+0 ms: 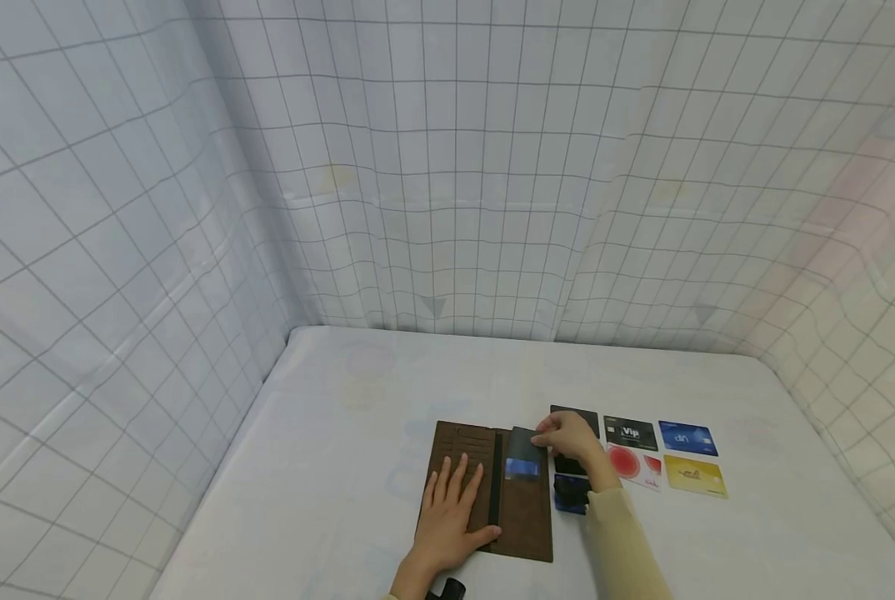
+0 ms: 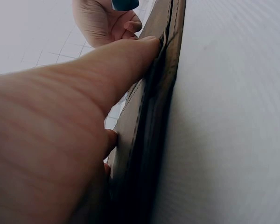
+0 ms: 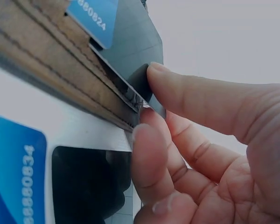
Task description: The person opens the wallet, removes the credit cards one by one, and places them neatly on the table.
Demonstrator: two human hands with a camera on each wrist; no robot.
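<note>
A long brown wallet (image 1: 522,525) lies unfolded on the white table. My left hand (image 1: 446,525) rests flat on its left half, fingers spread and thumb across the dark centre strip; the left wrist view shows that thumb (image 2: 130,51) at the wallet's edge. At the upper part of the right half, my right hand (image 1: 573,437) pinches a glossy dark card (image 3: 135,46) by its edge, thumb on top and fingers beneath. A blue card (image 3: 97,21) shows next to the dark one on the wallet. The dark card's far end is out of the right wrist view.
Right of the wallet lie several cards: a black Vip card (image 1: 631,433), a blue card (image 1: 687,438), a red-and-white card (image 1: 646,468) and a yellow card (image 1: 695,477). My right hand and wrist partly cover black cards (image 1: 578,412). White gridded curtains (image 1: 447,208) surround the table.
</note>
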